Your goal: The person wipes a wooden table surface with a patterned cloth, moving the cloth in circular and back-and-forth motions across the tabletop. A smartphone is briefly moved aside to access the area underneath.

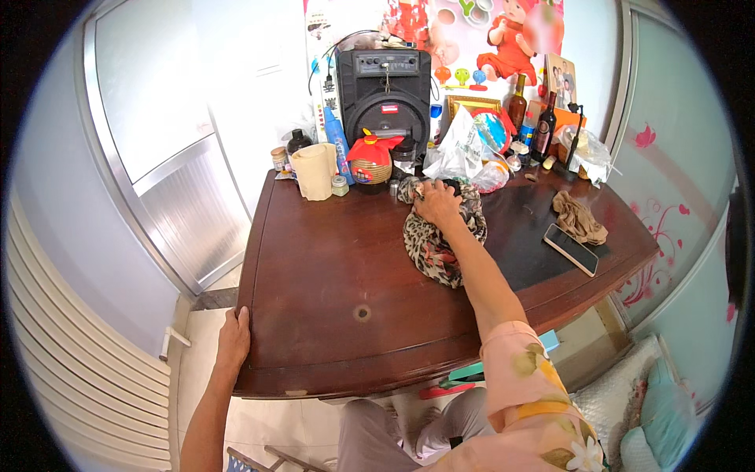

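My right hand (pixel 437 203) reaches to the back half of a dark wooden desk (pixel 318 253). Its bent fingers hold the upper part of a crumpled leopard-print cloth (pixel 433 251), perhaps a scarf, with reddish patches. The cloth lies in loose folds towards me, partly hidden by my forearm. At the desk's left edge, my left hand (pixel 235 336) grips the rim with the thumb near the top; its other fingers are mostly hidden. To the right of the cloth lie a smartphone (pixel 571 249) and a bunched brown cloth (pixel 578 218), on or beside a black mat (pixel 519 248).
A black loudspeaker (pixel 384 100) stands at the back. Before it are a paper roll (pixel 312 171), a jug with a red cover (pixel 370 165) and a small glass jar (pixel 340 186). White plastic bags (pixel 457 150) and glass bottles (pixel 544 130) crowd the back right. A radiator (pixel 88 354) lines the left.
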Demonstrator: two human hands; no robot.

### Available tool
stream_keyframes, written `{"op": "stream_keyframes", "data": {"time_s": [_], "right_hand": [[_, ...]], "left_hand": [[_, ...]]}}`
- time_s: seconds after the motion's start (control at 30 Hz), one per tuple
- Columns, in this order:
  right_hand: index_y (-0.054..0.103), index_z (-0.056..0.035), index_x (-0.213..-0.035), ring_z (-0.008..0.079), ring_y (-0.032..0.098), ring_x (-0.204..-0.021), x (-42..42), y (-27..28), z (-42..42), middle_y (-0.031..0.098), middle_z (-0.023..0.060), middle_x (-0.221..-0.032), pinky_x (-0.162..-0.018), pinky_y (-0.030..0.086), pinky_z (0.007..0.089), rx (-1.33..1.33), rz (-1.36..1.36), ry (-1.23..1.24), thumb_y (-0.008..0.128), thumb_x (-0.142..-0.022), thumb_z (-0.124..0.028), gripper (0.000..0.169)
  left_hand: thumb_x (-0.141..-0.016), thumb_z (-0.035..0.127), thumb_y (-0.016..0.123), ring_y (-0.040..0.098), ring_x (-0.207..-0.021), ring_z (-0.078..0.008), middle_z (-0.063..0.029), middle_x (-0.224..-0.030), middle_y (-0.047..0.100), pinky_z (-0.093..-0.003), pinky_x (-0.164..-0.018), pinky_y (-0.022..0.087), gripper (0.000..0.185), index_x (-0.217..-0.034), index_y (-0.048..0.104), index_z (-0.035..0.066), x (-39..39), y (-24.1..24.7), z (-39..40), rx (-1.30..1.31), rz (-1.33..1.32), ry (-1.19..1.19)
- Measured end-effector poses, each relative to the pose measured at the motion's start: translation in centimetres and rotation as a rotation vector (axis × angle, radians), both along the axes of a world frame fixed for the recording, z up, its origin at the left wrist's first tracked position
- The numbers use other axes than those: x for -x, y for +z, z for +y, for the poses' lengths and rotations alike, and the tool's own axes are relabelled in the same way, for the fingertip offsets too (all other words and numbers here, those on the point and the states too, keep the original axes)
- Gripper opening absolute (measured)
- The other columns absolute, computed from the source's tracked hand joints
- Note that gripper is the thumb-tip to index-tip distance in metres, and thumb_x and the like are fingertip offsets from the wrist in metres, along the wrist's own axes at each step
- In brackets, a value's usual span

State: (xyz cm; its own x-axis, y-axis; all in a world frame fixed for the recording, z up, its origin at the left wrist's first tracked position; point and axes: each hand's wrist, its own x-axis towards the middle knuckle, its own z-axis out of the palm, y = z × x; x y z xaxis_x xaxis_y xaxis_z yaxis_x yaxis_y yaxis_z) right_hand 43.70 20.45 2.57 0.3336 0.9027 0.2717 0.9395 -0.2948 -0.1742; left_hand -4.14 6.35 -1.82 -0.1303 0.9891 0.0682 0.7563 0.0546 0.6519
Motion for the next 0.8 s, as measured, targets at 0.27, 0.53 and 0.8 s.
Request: {"op": "stream_keyframes", "data": {"time_s": [0.27,0.53,0.8], "right_hand": [[0.050,-0.0092,-0.138,0.0415,0.049,-0.121,0.9,-2.2,-6.9,0.049,0.0187,-0.135,-0.097,0.042,0.0592,-0.167,-0.116,0.379,0.069,-0.082,-0.047,0.070],[0.059,-0.0072,-0.120,0.0366,0.052,-0.110,12.0,-0.8,-2.6,0.056,0.0173,-0.118,-0.089,0.041,0.0543,-0.127,-0.196,0.341,0.070,-0.081,-0.050,0.059],[0.056,-0.0144,-0.132,0.0351,0.050,-0.117,24.1,-0.2,-5.6,0.052,0.0153,-0.132,-0.093,0.041,0.0529,-0.096,-0.104,0.780,0.055,-0.091,-0.057,0.060]], "left_hand": [[-0.101,0.050,0.040,0.057,-0.114,-0.0499,-0.0359,-0.119,0.060,-0.0495,-0.098,0.045,0.065,-0.135,0.044,-0.006,0.5,-1.2,0.8,0.013,0.006,0.036],[-0.100,0.049,0.045,0.060,-0.110,-0.0498,-0.0371,-0.113,0.062,-0.0491,-0.095,0.047,0.066,-0.135,0.043,-0.008,-0.1,-1.0,0.3,-0.018,-0.009,0.001],[-0.101,0.049,0.044,0.060,-0.109,-0.0499,-0.0373,-0.113,0.062,-0.0494,-0.095,0.047,0.065,-0.132,0.045,-0.009,-0.1,-0.7,0.4,-0.012,0.044,0.001]]}}
